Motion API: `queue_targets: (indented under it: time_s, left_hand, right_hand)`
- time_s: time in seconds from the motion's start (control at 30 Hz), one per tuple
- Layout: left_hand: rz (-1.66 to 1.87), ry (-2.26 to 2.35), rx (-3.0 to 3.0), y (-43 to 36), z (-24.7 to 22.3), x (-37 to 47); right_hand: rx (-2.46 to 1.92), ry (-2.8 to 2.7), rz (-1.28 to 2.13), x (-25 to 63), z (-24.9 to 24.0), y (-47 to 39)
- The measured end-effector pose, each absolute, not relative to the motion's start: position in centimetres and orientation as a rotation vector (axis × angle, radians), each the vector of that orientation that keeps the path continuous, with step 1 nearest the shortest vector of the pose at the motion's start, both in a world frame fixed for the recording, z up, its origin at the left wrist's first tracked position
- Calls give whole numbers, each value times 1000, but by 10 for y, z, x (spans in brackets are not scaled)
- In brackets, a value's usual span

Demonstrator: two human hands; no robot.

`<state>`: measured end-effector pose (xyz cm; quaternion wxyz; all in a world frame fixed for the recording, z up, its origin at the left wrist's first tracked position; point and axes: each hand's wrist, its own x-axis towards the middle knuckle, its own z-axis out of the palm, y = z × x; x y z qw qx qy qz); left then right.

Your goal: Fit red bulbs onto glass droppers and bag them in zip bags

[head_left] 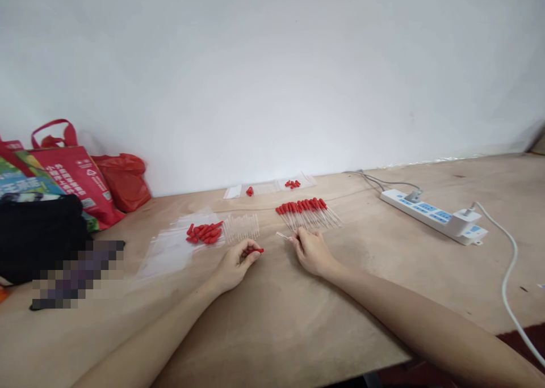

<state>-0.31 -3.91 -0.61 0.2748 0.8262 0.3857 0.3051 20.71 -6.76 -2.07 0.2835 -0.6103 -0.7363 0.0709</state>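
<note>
Pinched in the fingers of my left hand (238,263) is a red rubber dropper bulb (256,251). My right hand (310,251) grips a thin clear tube (281,236), whose end sticks out to the left, apart from the bulb. Beyond my left hand a pile of loose red bulbs (205,232) lies on clear plastic bags (168,251). Beside the pile is a row of bare clear tubes (242,227). Just past my right hand, several droppers (304,211) lie side by side, red bulbs on their far ends.
Near the wall lie more plastic bags (233,192) with small red bulbs (292,184). A white power strip (426,211) with plugs and a white cable (508,274) is on the right. Red bags (76,178) and a black cloth item (42,235) crowd the left of the wooden table (272,331).
</note>
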Motion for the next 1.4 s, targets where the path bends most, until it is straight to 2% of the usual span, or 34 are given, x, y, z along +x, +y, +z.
queue_targets:
  time_s: [0.3,0.67,1.07,1.4]
  left_hand:
    - [782,991,2105,-45,-7,4]
    - [722,1018,2263,-52,-3,4]
    - [738,1003,2582,-59,-6,8]
    - [741,783,2705,-59,-9,10]
  right_hand:
    - [-1421,-2122,116,199,-19,-76]
    - [-1192,-2190,357,207,-20,-70]
    - [-1252,-2316,124,203,-15,-80]
    - [-1192,-2326,357,198,-17,-76]
